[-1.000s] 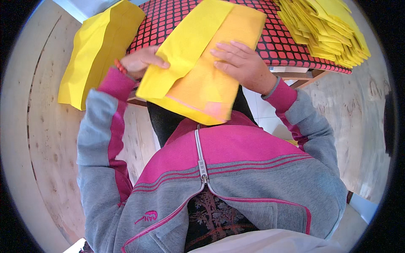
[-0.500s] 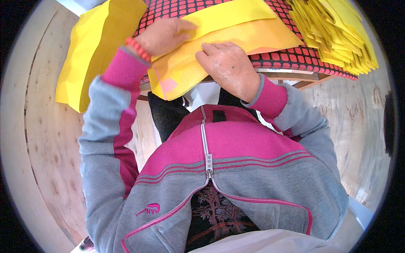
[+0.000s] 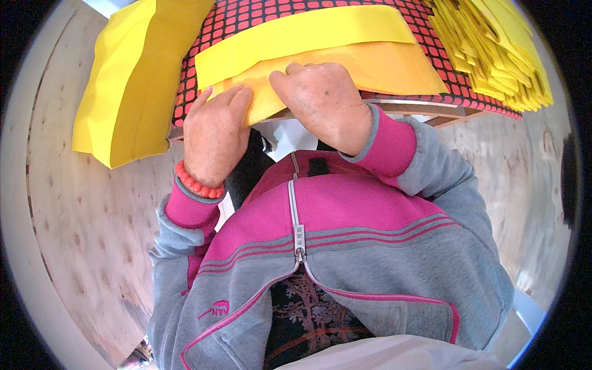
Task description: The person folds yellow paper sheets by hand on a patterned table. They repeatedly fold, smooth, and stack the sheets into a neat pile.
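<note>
A yellow sheet (image 3: 308,34), cloth-like, lies across the table in front of me. Its far part is a bright yellow folded-over strip, and its near part looks more orange. At the sheet's near left corner, my left hand (image 3: 216,132) has its fingers closed on the edge, with a red bead bracelet at the wrist. My right hand (image 3: 320,102) is curled over the near edge around the middle, its fingertips hidden beneath the knuckles.
Red-and-black checked cloth (image 3: 271,13) covers the table. On the left, a large yellow folded piece (image 3: 123,86) hangs over the table's edge. A pile of yellow folded pieces (image 3: 502,58) lies at the right end. Pale wooden boards (image 3: 86,234) show below.
My left hand has come back toward me from the top of the sheet to its near left corner. The pink patch there is now covered. My right hand has shifted slightly left.
</note>
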Tool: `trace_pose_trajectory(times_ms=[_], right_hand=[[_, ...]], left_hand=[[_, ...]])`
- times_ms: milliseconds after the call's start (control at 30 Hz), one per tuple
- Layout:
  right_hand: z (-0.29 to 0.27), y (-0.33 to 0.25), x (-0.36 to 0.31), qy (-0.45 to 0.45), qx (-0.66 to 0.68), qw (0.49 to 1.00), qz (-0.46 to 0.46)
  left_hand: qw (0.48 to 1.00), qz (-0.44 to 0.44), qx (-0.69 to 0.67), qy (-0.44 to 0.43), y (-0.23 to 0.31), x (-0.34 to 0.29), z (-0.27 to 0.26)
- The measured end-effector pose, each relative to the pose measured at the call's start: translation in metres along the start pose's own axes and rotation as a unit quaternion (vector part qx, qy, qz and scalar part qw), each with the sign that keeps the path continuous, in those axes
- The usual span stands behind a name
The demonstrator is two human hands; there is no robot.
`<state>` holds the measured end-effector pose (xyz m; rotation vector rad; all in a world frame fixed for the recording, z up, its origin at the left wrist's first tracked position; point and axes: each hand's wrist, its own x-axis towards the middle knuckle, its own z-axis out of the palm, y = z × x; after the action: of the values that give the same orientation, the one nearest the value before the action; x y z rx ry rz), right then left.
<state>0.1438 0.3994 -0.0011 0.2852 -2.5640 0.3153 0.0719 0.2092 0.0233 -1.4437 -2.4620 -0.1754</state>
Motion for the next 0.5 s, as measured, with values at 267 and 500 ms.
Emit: trace_pose_trajectory(times_ms=[267, 500], right_hand=[[-0.029, 0.042, -0.033, -0.049, -0.033, 0.998, -0.001], [-0.077, 0.139, -0.073, -0.12, 0.038, 0.99, 0.057]], left_hand=[[0.994, -0.002, -0.104, 0.016, -0.033, -0.012, 0.01], [0.905, -0.141, -0.402, 0.0, -0.051, -0.019, 0.015]])
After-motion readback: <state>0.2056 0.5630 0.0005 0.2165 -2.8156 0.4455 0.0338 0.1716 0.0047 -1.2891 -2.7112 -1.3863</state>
